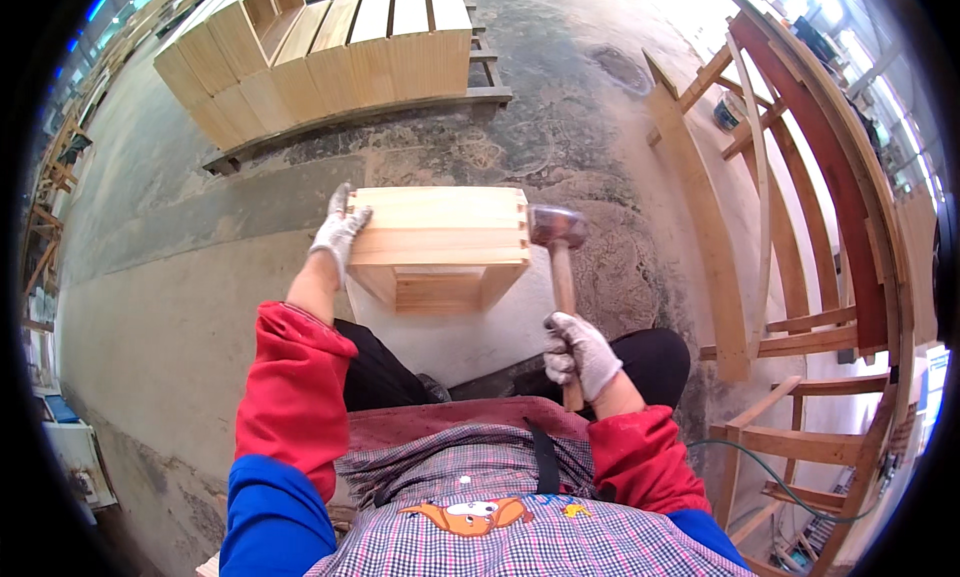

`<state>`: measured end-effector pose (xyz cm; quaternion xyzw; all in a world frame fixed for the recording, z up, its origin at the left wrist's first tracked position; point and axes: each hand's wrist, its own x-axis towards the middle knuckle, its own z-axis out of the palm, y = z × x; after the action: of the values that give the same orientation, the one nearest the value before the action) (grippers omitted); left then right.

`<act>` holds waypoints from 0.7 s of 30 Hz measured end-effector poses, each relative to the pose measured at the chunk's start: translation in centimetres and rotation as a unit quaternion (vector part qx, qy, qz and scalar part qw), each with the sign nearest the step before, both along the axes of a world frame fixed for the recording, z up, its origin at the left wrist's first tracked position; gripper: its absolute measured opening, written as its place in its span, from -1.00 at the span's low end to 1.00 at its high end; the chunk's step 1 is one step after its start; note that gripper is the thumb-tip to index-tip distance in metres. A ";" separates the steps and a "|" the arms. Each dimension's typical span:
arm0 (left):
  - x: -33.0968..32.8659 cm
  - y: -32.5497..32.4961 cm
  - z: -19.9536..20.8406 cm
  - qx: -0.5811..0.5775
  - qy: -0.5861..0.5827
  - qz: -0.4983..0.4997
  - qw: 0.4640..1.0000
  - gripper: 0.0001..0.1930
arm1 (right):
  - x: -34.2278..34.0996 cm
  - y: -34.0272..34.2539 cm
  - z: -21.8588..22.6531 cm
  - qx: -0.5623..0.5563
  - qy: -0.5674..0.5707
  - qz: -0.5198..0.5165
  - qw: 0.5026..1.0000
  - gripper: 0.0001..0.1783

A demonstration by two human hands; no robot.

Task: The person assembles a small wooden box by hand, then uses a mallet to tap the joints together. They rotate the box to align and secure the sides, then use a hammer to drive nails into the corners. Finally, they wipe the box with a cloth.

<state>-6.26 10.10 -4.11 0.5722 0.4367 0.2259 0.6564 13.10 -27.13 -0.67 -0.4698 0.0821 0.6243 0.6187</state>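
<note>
A pale wooden box frame [440, 224] with interlocking corner joints stands in front of my knees, its open side toward me. My left hand [340, 229], in a whitish work glove, rests against the box's left end with the fingers stretched along its edge. In my gloved right hand [583, 355] is a hammer [563, 272], gripped low on its wooden handle. The dark hammer head is at the jointed right end of the box, touching or very close to it, and slightly blurred.
Several similar wooden boxes [370, 67] are lined up on a low pallet [490, 95] ahead. A wooden rack [870, 207] with leaning boards [700, 217] stands at the right. A green hose [790, 492] runs by the rack at lower right. Concrete floor [200, 277] surrounds me.
</note>
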 end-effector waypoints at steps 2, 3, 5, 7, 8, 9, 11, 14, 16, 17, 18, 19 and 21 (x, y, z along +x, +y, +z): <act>-0.4 0.0 0.4 -0.024 -0.013 -0.004 1.000 -0.26 | -0.4 0.3 0.0 -0.010 -0.023 0.014 1.000 -0.78; -0.6 0.0 0.4 -0.022 -0.014 -0.002 1.000 -0.25 | -0.7 0.5 0.2 -0.007 -0.033 0.016 0.999 -0.78; -0.7 0.2 0.1 -0.018 -0.017 -0.001 1.000 -0.24 | -0.6 0.6 0.5 -0.014 -0.041 0.010 0.999 -0.77; -0.5 0.2 -0.1 0.033 0.020 -0.010 0.999 -0.23 | -0.1 0.3 1.2 -0.027 -0.085 0.008 0.996 -0.76; -0.4 0.7 -0.3 0.067 0.044 -0.020 0.997 -0.23 | 0.1 0.1 1.7 -0.035 -0.122 0.010 0.992 -0.76; -0.3 0.8 -0.6 0.095 0.067 -0.029 0.993 -0.24 | 0.4 -0.2 2.5 -0.048 -0.160 0.013 0.986 -0.75; 0.4 0.4 0.6 0.332 0.272 -0.061 0.901 -0.26 | 0.7 -0.7 6.0 -0.066 -0.262 0.021 0.962 -0.71; 3.3 -3.5 4.8 0.532 0.386 -0.138 0.741 -0.29 | 0.9 -2.2 11.8 -0.041 -0.391 -0.003 0.919 -0.71; 4.8 -5.9 5.5 0.595 0.381 -0.188 0.682 -0.29 | 0.5 -2.3 15.4 0.001 -0.465 -0.008 0.885 -0.68; 5.2 -6.6 4.9 0.616 0.363 -0.213 0.666 -0.28 | 0.4 -2.2 15.7 0.004 -0.508 -0.010 0.861 -0.67; 5.7 -7.1 4.7 0.635 0.343 -0.239 0.649 -0.27 | 0.1 -2.2 15.8 0.004 -0.550 -0.013 0.835 -0.66; 6.1 -7.4 4.7 0.619 0.350 -0.247 0.658 -0.26 | -0.1 -2.2 15.8 0.005 -0.591 -0.015 0.806 -0.65; 7.0 -8.0 4.9 0.587 0.361 -0.268 0.674 -0.25 | 0.1 -2.7 13.7 -0.049 -0.674 0.043 0.736 -0.67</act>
<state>0.79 2.14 0.75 0.9692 0.2448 0.0257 0.0096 13.15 -29.82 13.02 -0.8004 -0.3463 0.1653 0.4605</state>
